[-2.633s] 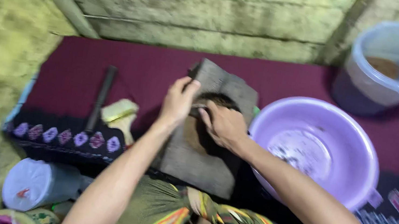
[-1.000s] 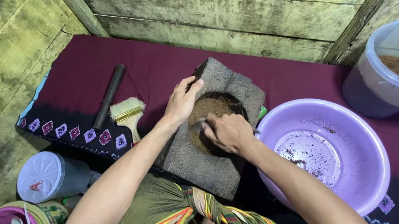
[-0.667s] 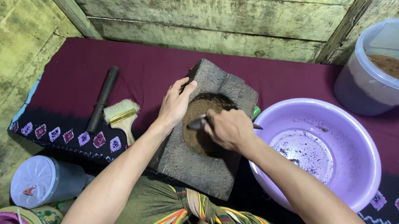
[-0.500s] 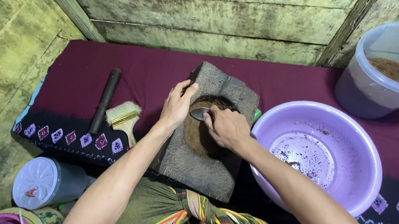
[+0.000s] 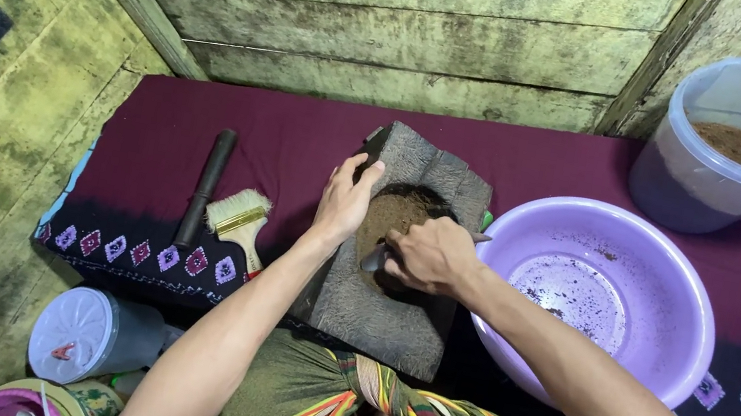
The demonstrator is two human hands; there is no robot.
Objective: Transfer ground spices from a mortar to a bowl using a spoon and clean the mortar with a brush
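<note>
A grey stone slab [image 5: 398, 284] lies tilted on a maroon cloth [image 5: 281, 137], its near end overhanging toward the person's lap. A hollow in the slab holds brown powder [image 5: 393, 214].

The left hand [image 5: 344, 201] rests on the slab's left edge, fingers curled over the rim just beside the powder; it steadies the stone rather than clasping it. The right hand [image 5: 429, 252] is closed around a metal spoon [image 5: 375, 260]. Only the bowl end of the spoon shows, at the near left rim of the hollow; the handle is hidden inside the fist. The near part of the hollow is covered by this hand.

Right of the slab and touching it stands a purple basin [image 5: 680, 293], with dark specks on its floor. At the far right, a clear lidded bucket [image 5: 670, 180] holds more brown powder; its contents are hard to make out through the wall.

Left of the slab lie a pale brush [image 5: 239, 215] and a dark rod [image 5: 206, 187], side by side. A white lidded tub [image 5: 79, 336] stands near left, below the cloth edge. The jar beside it is cut off by the frame.
</note>
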